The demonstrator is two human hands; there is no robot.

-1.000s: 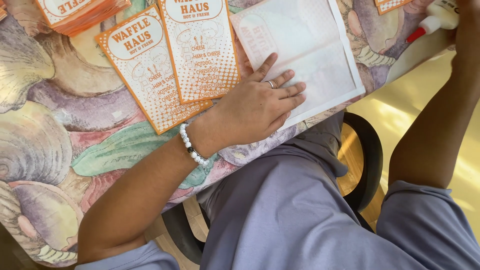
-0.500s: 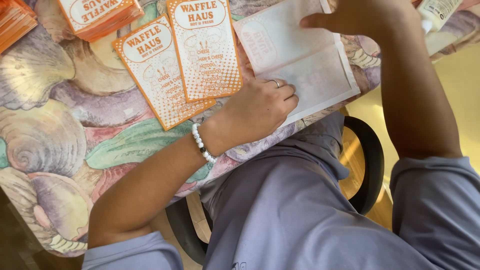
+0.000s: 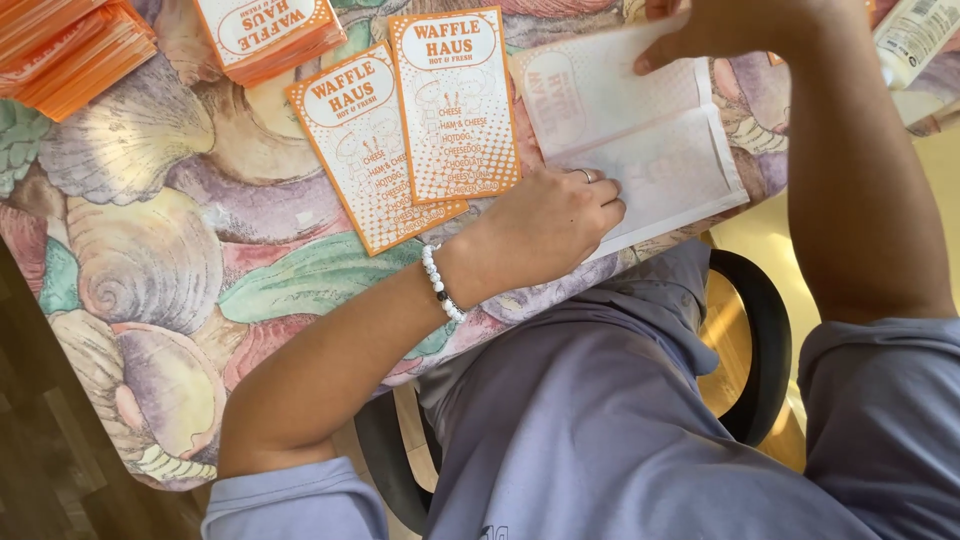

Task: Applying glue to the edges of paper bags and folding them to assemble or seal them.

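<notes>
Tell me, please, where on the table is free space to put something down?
The widest free patch of the shell-patterned tablecloth lies below the orange stacks and left of the two orange cards. A narrower strip runs between those cards and the left hand. The far edge is crowded: stacks, cards, the pale folded sheet under both hands, and a bottle beside the right hand.

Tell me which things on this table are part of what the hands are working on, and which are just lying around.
In hand:
left hand pressing the pale sheet
right hand at its top edge

Lying about:
two orange cards
orange card stacks
white bottle
</notes>
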